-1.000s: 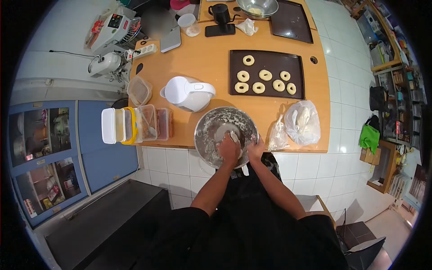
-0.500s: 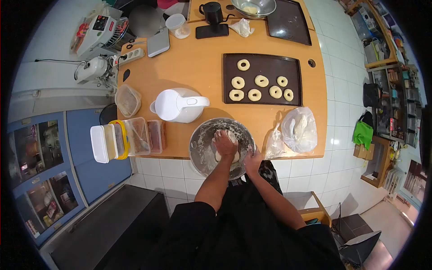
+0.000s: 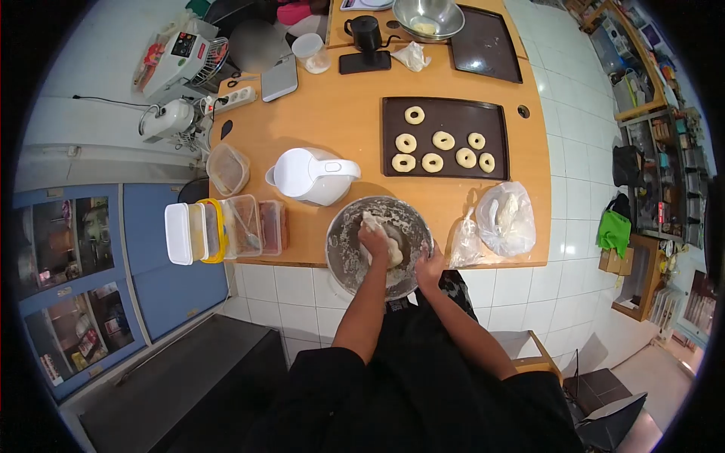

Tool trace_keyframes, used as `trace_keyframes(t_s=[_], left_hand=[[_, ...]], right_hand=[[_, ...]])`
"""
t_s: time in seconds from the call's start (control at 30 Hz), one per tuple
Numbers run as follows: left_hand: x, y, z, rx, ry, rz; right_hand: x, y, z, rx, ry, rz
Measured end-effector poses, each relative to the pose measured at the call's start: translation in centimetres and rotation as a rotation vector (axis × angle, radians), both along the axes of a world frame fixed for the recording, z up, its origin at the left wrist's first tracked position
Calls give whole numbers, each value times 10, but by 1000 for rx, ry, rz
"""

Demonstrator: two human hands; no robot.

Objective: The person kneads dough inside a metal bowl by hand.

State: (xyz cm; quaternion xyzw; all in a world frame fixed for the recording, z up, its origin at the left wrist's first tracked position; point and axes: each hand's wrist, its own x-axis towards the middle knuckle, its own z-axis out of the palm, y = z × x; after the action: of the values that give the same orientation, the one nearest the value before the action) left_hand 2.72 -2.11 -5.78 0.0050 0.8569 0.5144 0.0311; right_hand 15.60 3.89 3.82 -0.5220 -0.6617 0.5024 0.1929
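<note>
A large metal mixing bowl (image 3: pixel 337 260) stands at the front edge of the table, its inner wall streaked with dried dough and flour. Inside it lies a pale lump of dough (image 3: pixel 394 254). My left hand (image 3: pixel 372 239) is down in the bowl, fingers closed on part of the dough, with a floury bit showing beyond the knuckles. My right hand (image 3: pixel 430 266) grips the bowl's right rim. Beyond the bowl, a dark baking tray (image 3: pixel 453 111) carries several ring-shaped dough pieces (image 3: pixel 443 140).
A white pitcher (image 3: pixel 313 175) stands just behind the bowl on the left. Plastic containers (image 3: pixel 243 226) line the table's left front. On the right sit plastic bags (image 3: pixel 506 219) with pale contents. A black kettle (image 3: pixel 365 34), a phone (image 3: pixel 365 62) and another steel bowl (image 3: pixel 428 16) are farther back.
My left hand has gone from lying spread on the dough to closed fingers gripping it. My right hand stays on the rim. The whole view has shifted slightly.
</note>
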Motion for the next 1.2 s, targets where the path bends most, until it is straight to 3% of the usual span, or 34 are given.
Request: trace_keyframes(t_s=[0.03,0.13,0.2,0.33,0.43,0.53,0.67,0.77,0.87,0.97,1.07,1.17,1.2], left_hand=[[-4,-2,15,187,-234,43],[-16,-13,17,311,-182,190],[-7,-8,27,-125,333,319],[13,-25,62,-679,84,-49],[22,-32,51,-786,61,-391],[38,-32,54,-644,79,-549],[33,-34,60,-821,-140,-619],[13,-44,57,-694,-259,-774],[-6,-60,56,-334,-391,-1084],[-4,-84,63,-578,-169,-1240],[6,-95,84,-417,-345,-1208],[19,-105,73,-504,-37,-1257],[19,-103,72,-487,-71,-1264]], right_hand=[[3,-1,-8,22,20,-6],[-2,-2,-4,42,38,-9],[-2,2,14,10,-29,8],[-2,1,15,61,11,-9],[-5,-2,4,83,-25,6],[-7,-7,-6,158,-17,-1],[-3,-7,-6,87,-19,-12],[-4,-5,-1,89,-62,5],[-8,-4,-8,78,-43,-9],[-9,1,-12,93,15,-47],[-10,6,-4,52,-18,-43],[-11,8,-1,109,-57,-6],[-11,8,-2,152,-62,11]])
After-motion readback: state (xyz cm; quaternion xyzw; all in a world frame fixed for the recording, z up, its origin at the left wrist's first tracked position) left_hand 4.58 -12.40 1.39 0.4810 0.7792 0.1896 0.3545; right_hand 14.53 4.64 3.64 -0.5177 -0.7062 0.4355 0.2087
